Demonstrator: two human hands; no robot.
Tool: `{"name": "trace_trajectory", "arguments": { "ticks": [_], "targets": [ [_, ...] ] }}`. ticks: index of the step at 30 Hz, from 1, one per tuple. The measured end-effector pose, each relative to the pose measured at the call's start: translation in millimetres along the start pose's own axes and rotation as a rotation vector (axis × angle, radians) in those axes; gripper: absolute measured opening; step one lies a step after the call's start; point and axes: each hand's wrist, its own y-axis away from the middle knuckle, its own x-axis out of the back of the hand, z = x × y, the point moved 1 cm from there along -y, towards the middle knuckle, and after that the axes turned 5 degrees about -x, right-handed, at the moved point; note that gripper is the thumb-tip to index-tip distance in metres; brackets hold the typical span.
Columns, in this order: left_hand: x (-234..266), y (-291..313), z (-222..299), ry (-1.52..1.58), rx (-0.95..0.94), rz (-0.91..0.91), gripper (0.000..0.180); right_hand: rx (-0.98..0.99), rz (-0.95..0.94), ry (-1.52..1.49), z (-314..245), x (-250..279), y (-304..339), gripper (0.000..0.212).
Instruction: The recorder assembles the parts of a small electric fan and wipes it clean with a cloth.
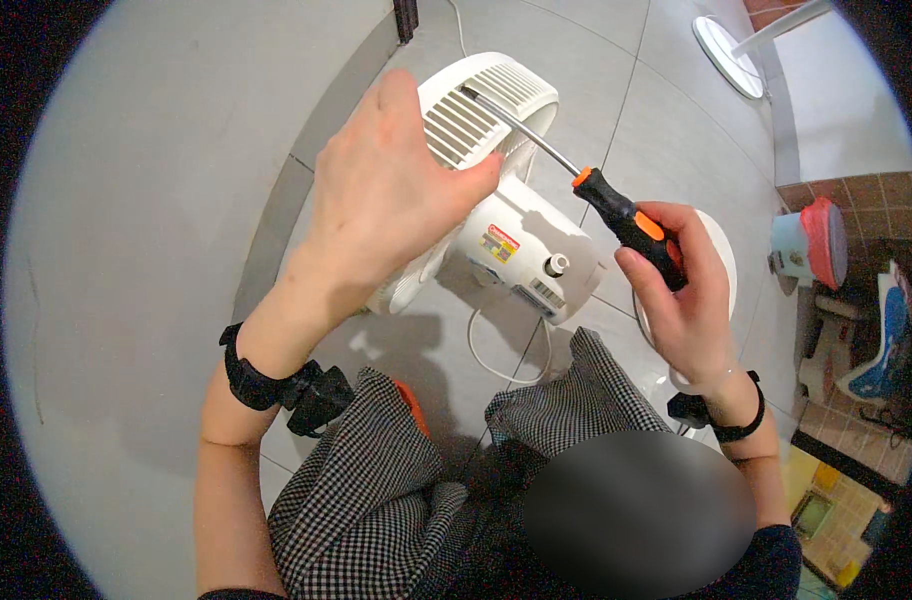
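A white electric fan head [532, 250] with a slatted grille and a rounded rear housing is tilted in front of my knees. My left hand [376, 190] is closed around the grille's left side, its thumb lying along the edge by the housing; most of its fingertips are hidden. In my right hand [691, 290] is a black and orange screwdriver [616, 207], gripped by its handle. The steel shaft points up and left, and its tip meets the slats near the top of the grille. A small white knob [557, 264] sticks out from the housing.
A white cord [511, 378] loops on the grey tiled floor below the fan. Behind my right hand lies a round white disc [721, 255]. A white round stand base [728, 58] is at the far right, with a light-blue bin [793, 246] nearer. The wall [156, 250] runs along the left.
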Motion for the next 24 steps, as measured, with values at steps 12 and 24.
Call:
{"name": "trace_trajectory", "arguments": {
  "ticks": [12, 24],
  "targets": [
    [-3, -4, -1, -0.015, 0.031, -0.009, 0.050, -0.209, -0.076, -0.476, 3, -5, -7, 0.051],
    [-8, -7, -8, 0.002, 0.007, -0.003, 0.050, -0.448, -0.113, -0.631, 2, -4, -14, 0.032]
  ]
}}
